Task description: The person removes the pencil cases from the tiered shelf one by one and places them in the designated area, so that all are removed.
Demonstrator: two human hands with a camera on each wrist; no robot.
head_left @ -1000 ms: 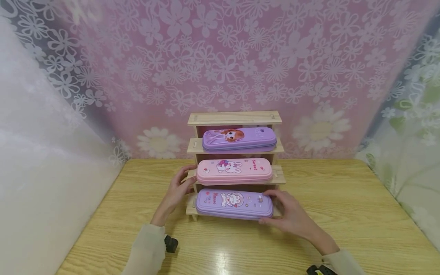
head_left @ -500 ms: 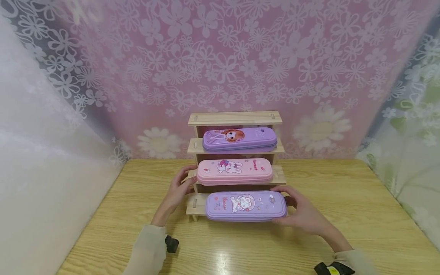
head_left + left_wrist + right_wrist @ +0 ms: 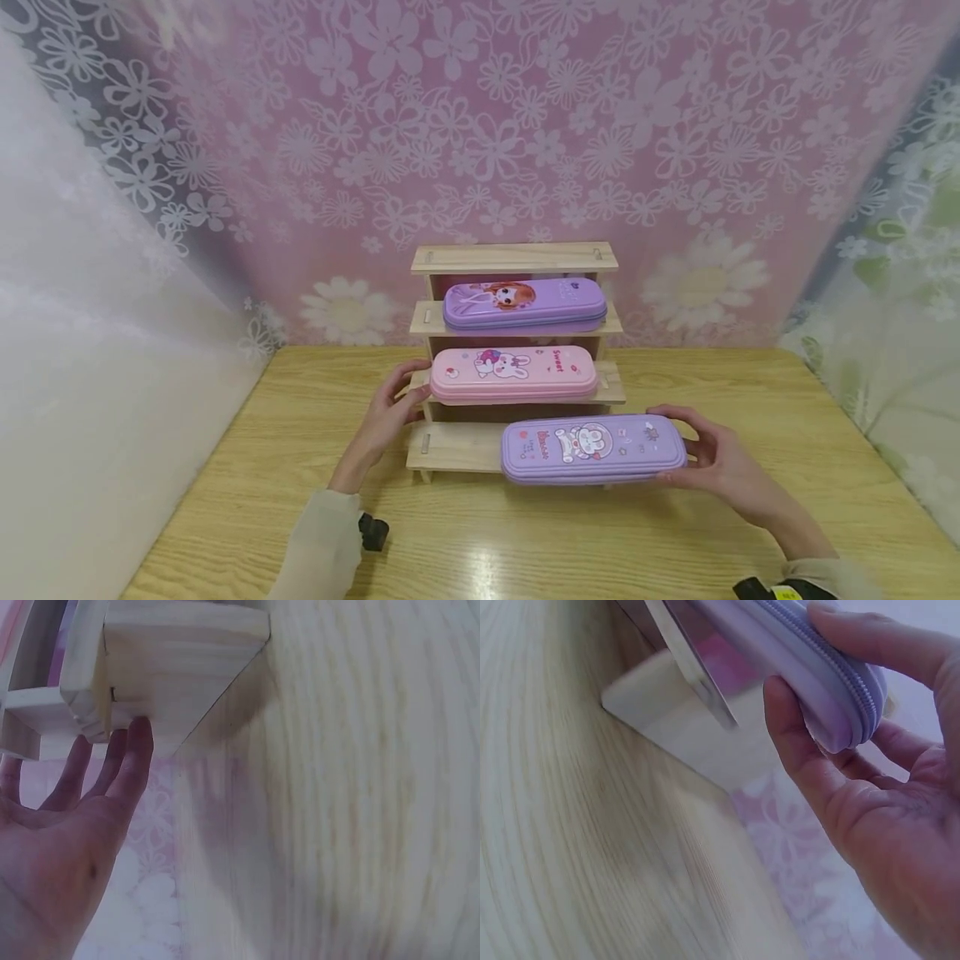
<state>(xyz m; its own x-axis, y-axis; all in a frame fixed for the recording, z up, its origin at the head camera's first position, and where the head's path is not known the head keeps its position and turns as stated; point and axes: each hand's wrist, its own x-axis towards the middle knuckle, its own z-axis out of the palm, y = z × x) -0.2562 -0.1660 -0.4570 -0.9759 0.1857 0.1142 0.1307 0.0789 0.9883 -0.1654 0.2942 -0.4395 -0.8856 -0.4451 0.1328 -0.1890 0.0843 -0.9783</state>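
Right now, line by line:
Right hand (image 3: 716,467): reaches forward from the lower right, forearm slanting in over the wooden table (image 3: 750,517); thumb on top and fingers curled under the right end of the purple rabbit pencil case (image 3: 592,450), gripping it.
Purple rabbit pencil case: lies flat, lengthwise left to right; its left part is over the lowest step of the wooden stepped rack (image 3: 450,446), its right end juts past the rack's right side. Whether it rests on the step I cannot tell.
Left hand (image 3: 390,412): wrist low, palm toward the rack's left side; fingers straight and relaxed, tips touching the rack's edge, holding nothing.
Middle step: pink rabbit pencil case (image 3: 513,375).
Upper step: purple girl pencil case (image 3: 523,304).
Behind: pink flowered lace curtain (image 3: 480,125).
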